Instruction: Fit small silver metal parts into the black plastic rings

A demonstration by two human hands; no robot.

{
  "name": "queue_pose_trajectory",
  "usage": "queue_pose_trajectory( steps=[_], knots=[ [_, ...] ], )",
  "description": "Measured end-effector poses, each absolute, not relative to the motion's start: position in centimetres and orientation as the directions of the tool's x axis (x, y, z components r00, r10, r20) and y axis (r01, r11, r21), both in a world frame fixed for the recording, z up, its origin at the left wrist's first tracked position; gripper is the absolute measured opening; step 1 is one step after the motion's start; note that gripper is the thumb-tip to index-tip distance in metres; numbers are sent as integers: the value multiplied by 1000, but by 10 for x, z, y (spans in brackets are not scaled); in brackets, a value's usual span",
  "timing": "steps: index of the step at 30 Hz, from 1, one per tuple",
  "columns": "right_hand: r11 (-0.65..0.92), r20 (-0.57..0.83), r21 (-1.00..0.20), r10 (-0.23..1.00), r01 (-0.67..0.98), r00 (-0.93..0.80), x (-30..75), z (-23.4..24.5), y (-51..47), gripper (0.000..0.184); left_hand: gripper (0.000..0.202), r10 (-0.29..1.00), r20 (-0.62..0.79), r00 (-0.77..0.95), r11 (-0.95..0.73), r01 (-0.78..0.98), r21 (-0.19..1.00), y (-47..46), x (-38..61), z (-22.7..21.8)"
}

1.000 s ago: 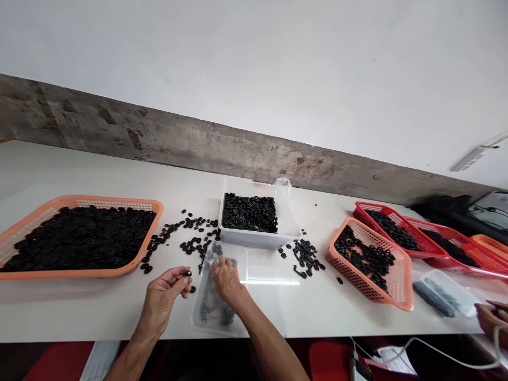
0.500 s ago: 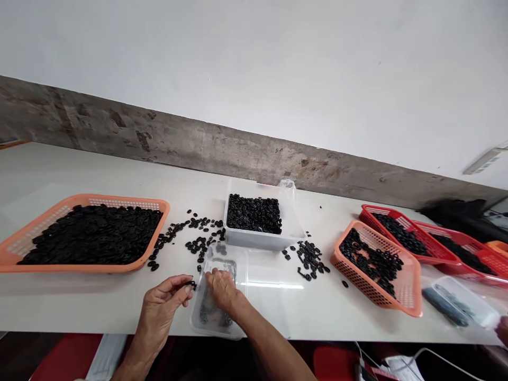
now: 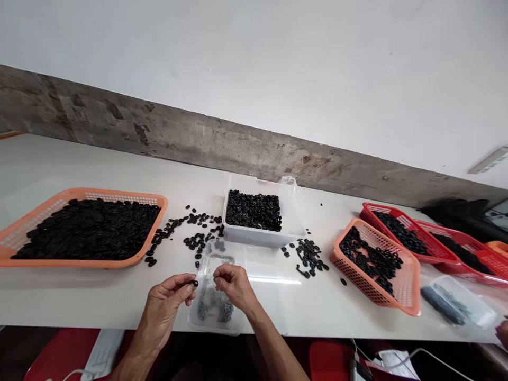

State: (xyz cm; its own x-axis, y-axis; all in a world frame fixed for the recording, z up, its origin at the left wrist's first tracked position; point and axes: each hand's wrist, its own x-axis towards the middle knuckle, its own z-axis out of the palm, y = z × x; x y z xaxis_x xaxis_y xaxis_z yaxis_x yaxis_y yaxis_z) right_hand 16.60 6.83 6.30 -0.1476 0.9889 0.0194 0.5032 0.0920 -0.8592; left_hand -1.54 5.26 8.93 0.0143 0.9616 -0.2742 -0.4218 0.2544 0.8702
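Observation:
Between thumb and forefinger, my left hand [image 3: 169, 299] pinches a small black oval piece [image 3: 194, 283] at the left side of a clear plastic box [image 3: 237, 324]. My right hand [image 3: 235, 286] hovers over that box, fingertips pressed together; whatever they hold is too small to make out. Inside the box lie small metal parts [image 3: 225, 311] in loose heaps. Behind it stands a white bin [image 3: 254, 236] partly filled with black pieces [image 3: 254, 210]. Loose black ovals [image 3: 196, 241] are scattered to the left of the bin.
A wide orange basket [image 3: 119, 263] full of black ovals stands at left. To the right are a loose pile [image 3: 310, 255], a smaller orange basket [image 3: 413, 286], red baskets [image 3: 436, 259] and another clear box [image 3: 482, 312]. Another person's hand [image 3: 503, 332] shows at the right edge.
My right hand has lifted from inside the clear box and drawn back slightly right, fingertips pinched. The left hand still grips its black piece, which is turned differently.

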Motion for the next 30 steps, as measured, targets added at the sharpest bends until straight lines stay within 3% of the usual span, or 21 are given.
queue_pose_trajectory(
  steps=[6, 13, 19, 26, 30],
  knots=[
    [77, 64, -975, 996, 211, -66, 164, 73, 63, 7, 17, 961, -276, 33, 266, -395, 879, 52, 1, 83],
    [115, 115, -993, 993, 37, -9, 157, 88, 39, 11, 15, 967, -252, 22, 247, -304, 920, 49, 13, 90],
    [137, 138, -990, 990, 14, 38, 149, 99, 18, 11, 17, 966, -256, 18, 248, -317, 915, 43, 21, 94],
    [204, 213, -963, 976, 177, 37, 151, 106, 8, 12, 16, 963, -266, -45, 236, -337, 912, 30, 19, 91],
    [152, 156, -986, 986, 74, 52, 151, 106, 4, 12, 20, 948, -319, -15, 287, -398, 872, 28, 18, 102]
  ],
)
